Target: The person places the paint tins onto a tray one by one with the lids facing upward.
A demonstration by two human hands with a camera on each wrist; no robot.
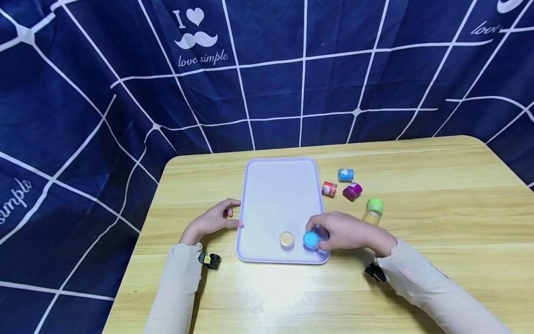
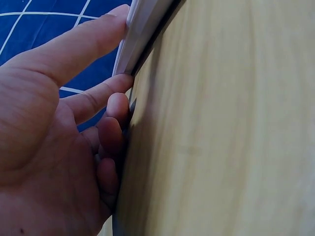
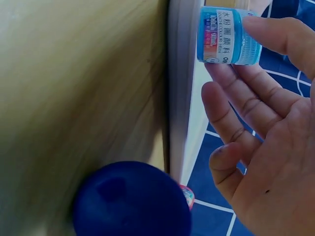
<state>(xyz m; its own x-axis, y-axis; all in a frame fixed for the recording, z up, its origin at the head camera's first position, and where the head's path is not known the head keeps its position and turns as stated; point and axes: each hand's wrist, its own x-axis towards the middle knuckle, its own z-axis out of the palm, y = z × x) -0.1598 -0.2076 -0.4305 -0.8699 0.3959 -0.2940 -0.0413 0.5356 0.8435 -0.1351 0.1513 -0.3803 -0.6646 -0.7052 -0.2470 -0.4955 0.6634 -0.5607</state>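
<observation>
My right hand (image 1: 344, 230) pinches a light blue paint jar (image 1: 310, 239) between thumb and fingers, at the near right corner of a pale lilac tray (image 1: 277, 195). The right wrist view shows the printed label on this paint jar (image 3: 220, 37), with the thumb on its lid end. Just left of it on the tray stands a jar with a beige-yellow top (image 1: 286, 240). At the tray's left edge, my left hand (image 1: 212, 221) touches the rim with thumb and index fingertips. Its other fingers are bent beneath, as the left wrist view shows.
Right of the tray lie a blue jar (image 1: 345, 175), a red jar (image 1: 329, 189) and a purple jar (image 1: 352, 191). A green-topped jar (image 1: 375, 206) and a yellow jar (image 1: 371, 218) are beside my right wrist. A dark blue round object (image 3: 132, 199) looms in the right wrist view.
</observation>
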